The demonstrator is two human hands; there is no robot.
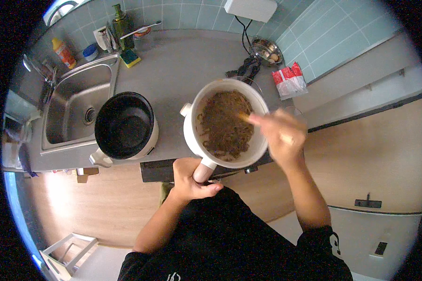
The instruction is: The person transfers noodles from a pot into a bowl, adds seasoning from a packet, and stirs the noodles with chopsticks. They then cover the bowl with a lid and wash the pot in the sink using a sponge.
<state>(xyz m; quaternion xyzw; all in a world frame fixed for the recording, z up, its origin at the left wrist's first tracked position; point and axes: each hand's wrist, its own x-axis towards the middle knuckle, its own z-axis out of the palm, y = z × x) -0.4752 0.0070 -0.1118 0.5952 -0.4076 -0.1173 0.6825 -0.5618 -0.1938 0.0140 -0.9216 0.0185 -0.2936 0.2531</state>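
My left hand [193, 182] grips the short handle of a white pot [191, 137] near the counter's front edge. Inside the pot lies a mass of brown, shredded or noodle-like food [228, 130]. My right hand [283, 135], slightly blurred, is over the pot's right rim and holds a thin yellowish-brown utensil [244, 116]; its far end is blurred against the food, and I cannot tell its kind. To the left of this pot stands a second pot [125, 126], white outside with a black interior, which looks bare inside.
A steel sink [114, 73] is at the left. Behind it stand a yellow bottle [64, 52], a green pump bottle [123, 30] and a sponge [130, 58]. At the back right are a metal bowl [267, 51], black cables [246, 68] and a red-and-white plastic packet [290, 80].
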